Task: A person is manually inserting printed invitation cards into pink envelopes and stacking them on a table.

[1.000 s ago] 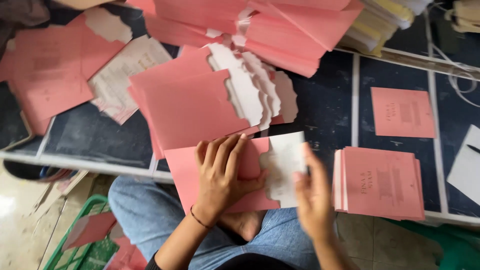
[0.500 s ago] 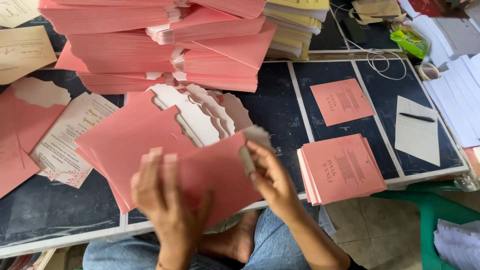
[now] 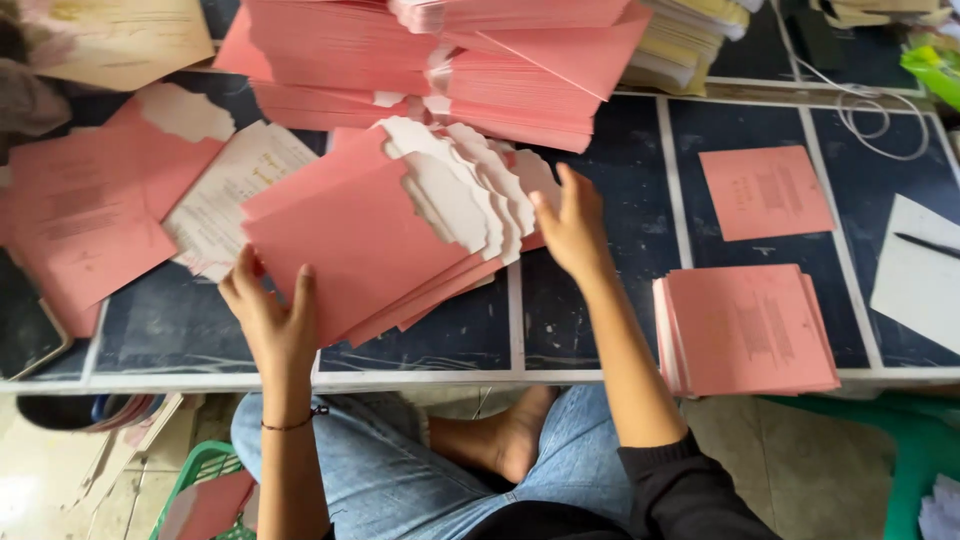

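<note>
Nearest, the person sat with legs folded under the table's pale front rail [image 3: 420,378], which ran close above the knees and left little room there. On the dark tabletop the left hand [image 3: 272,322] lay spread and flat, fingers open, pressing the near left corner of the fanned pink envelopes [image 3: 360,250]; it pinched nothing that could be seen. The right hand [image 3: 572,228] stood at the fan's right edge, fingers loosely curved against the white scalloped flaps [image 3: 470,190]; whether it gripped one could not be told.

Just right of that hand, a squared stack of pink cards [image 3: 750,330] sat near the front rail, seemingly finished work, its near corner close to the table's edge. Beyond it lay a single pink card [image 3: 765,190] and, far right, a white sheet [image 3: 915,270]. Bare dark surface showed between the fan and the stack, the best free room for the hands.

To the left, loose pink sheets [image 3: 80,220] and a printed white paper [image 3: 235,190] crowded the table. Farthest back, tall piles of pink envelopes [image 3: 440,70] overhung the fan, suggesting much remained undone.
</note>
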